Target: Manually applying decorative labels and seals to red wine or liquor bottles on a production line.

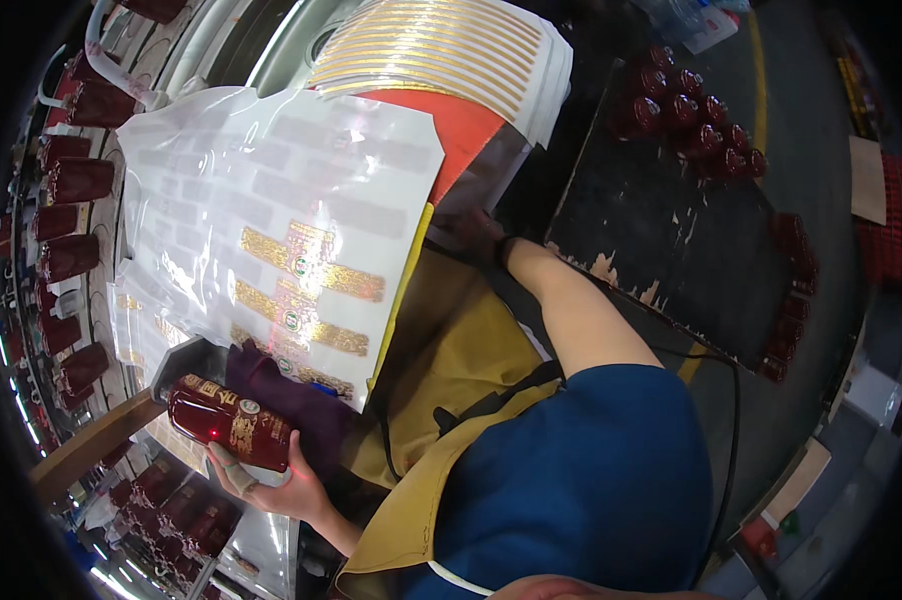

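Observation:
A dark red glossy bottle (199, 411) with gold decoration lies tilted in my left hand (283, 492), its fingers and thumb closed around the lower end. A small red light dot shows on the bottle. A band wraps one of the fingers. Beside it is a crumpled purple cloth (283, 398). My right hand (476, 232) reaches into shadow beside the edge of the large decal sheet (271, 170); its fingers are too dark to make out. Gold bands and pink patterns mark the lower part of that glossy sheet.
Behind lies a stack of gold-striped sheets (436, 45) with a red-orange piece (451, 130) below. On the left, red bottles (79, 180) stand in a row along a conveyor. To the right, several red bottles (683, 108) sit on a worn black table (651, 215). A wooden bar (96, 445) crosses the lower left.

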Tool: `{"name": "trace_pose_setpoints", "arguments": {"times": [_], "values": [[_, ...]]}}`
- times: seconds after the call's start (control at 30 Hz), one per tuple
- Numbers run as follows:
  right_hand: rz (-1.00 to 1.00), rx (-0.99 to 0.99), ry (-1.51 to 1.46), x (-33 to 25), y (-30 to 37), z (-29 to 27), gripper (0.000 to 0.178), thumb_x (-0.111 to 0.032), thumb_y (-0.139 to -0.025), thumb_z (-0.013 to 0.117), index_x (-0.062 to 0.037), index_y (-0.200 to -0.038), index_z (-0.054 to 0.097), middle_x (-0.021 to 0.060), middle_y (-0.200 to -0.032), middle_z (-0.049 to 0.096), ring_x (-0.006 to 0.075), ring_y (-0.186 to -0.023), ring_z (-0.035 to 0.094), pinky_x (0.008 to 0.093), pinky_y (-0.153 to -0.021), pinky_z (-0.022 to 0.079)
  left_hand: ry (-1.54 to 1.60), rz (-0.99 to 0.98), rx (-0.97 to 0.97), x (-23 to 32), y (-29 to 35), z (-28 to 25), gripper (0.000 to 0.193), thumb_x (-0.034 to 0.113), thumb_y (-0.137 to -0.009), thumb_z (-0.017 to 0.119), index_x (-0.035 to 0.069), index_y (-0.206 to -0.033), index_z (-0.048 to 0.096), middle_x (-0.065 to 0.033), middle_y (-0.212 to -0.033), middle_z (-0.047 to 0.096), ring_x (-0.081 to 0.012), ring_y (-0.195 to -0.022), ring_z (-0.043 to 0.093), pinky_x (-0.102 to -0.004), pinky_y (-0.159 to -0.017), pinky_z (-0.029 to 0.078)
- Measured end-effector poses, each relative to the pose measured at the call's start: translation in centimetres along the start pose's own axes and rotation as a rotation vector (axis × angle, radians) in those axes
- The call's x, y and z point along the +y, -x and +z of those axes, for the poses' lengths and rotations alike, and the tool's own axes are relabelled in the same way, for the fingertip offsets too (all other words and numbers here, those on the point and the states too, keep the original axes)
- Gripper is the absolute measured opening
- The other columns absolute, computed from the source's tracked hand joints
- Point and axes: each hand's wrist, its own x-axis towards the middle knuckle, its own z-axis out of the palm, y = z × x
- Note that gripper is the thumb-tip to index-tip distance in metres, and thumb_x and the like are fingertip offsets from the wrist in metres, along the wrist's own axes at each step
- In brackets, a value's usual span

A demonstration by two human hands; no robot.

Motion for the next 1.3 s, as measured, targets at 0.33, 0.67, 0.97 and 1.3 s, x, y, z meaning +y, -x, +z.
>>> {"name": "trace_pose_setpoints", "arguments": {"times": [0.33,0.67,0.97,1.3], "values": [[-0.155,-0.153,0.072,3.9,-0.8,-7.0,0.039,-0.032,-0.097,0.054,-0.0171,-0.132,0.066,0.0061,-0.101,0.072,0.0289,-0.1,0.069,0.0455,-0.082,0.052,0.049,-0.027,0.026,-0.3,0.4,0.2,0.098,0.043,-0.072,0.094,-0.004,-0.147,0.052,-0.018,-0.147,0.057,-0.0369,-0.136,0.052,-0.0493,-0.113,0.041],[-0.28,0.125,0.131,4.7,2.5,-9.9,0.032,-0.03,-0.098,0.052,-0.0202,-0.122,0.071,0.006,-0.096,0.073,0.0262,-0.093,0.071,0.0457,-0.086,0.052,0.018,-0.044,0.037,-0.3,0.6,0.4,0.098,0.042,-0.07,0.095,-0.003,-0.147,0.053,-0.0189,-0.145,0.058,-0.0366,-0.134,0.053,-0.0486,-0.112,0.042],[0.101,-0.202,0.077,2.0,2.9,6.2,0.023,-0.019,-0.093,0.057,-0.0129,-0.102,0.077,0.0057,-0.093,0.074,0.0279,-0.092,0.07,0.059,-0.102,0.041,0.013,-0.038,0.022,-0.1,0.4,0.1,0.087,0.029,-0.075,0.094,-0.005,-0.145,0.054,-0.017,-0.146,0.058,-0.0333,-0.134,0.055,-0.0437,-0.114,0.042],[0.497,0.271,-0.156,-0.2,8.6,5.2,0.017,-0.02,-0.088,0.064,-0.012,-0.1,0.073,0.007,-0.105,0.066,0.0296,-0.096,0.068,0.0509,-0.09,0.051,0.033,-0.007,0.05,-0.3,0.4,0.3,0.088,0.03,-0.076,0.094,-0.005,-0.145,0.054,-0.0179,-0.148,0.057,-0.0345,-0.137,0.052,-0.046,-0.115,0.041]]}}
